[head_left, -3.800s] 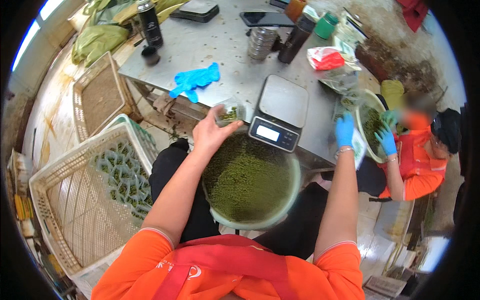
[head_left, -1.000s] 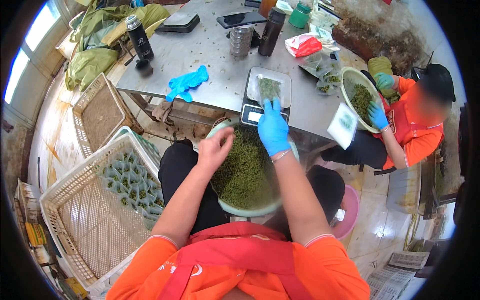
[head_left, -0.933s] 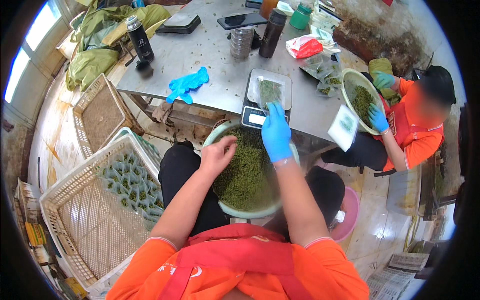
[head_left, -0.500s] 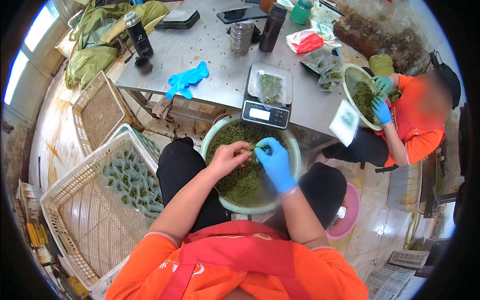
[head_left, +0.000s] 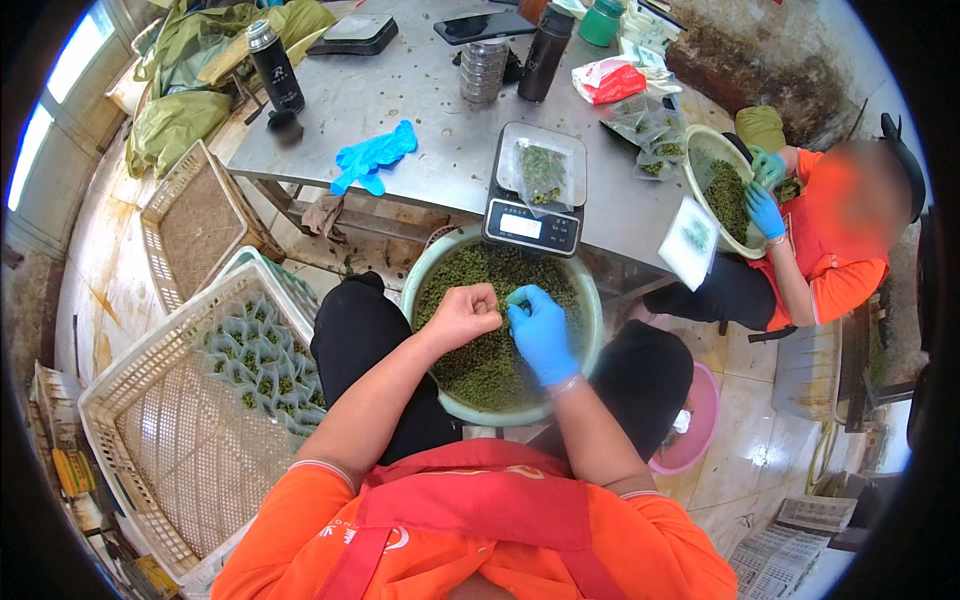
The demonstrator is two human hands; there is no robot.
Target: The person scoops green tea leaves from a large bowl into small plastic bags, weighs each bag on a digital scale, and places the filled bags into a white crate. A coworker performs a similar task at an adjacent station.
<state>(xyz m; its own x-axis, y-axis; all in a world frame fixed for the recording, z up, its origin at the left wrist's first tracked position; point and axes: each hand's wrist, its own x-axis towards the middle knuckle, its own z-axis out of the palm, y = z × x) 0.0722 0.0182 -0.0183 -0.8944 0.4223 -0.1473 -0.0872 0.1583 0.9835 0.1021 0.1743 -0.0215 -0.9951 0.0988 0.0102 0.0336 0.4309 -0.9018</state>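
Bowl point(head_left: 592, 330) of small green leaves point(head_left: 480, 350) sat on my lap, between my knees, just below the bench point(head_left: 400, 100) edge. Both my hands met over the middle of the leaves. My left hand point(head_left: 462, 315) was bare and curled into a loose fist, and it pinched some leaves. My right hand point(head_left: 540, 333) wore a blue glove; its fingers were bent narrow, with the tips close to the left hand and touching the leaves. I cannot tell if the right hand held any leaves itself.

Just behind the bowl, a scale point(head_left: 535, 190) stood at the near edge of the bench. A clear bag point(head_left: 541, 172) with a few leaves lay on its plate. To the left of the scale, a second blue glove point(head_left: 372, 156) lay flat on the bench. Further back there were a black bottle point(head_left: 273, 65), a steel cup point(head_left: 484, 68), a dark flask point(head_left: 546, 52), a phone point(head_left: 483, 26) and a red and white packet point(head_left: 608, 78).

On the floor at my left stood a white crate point(head_left: 150, 450), and many filled bags point(head_left: 262, 352) lay in its far corner. At my right, another person point(head_left: 820, 250) in orange sat with a second bowl point(head_left: 700, 150) of leaves and wore blue gloves on both hands. A pink basin point(head_left: 700, 420) stood by my right knee.
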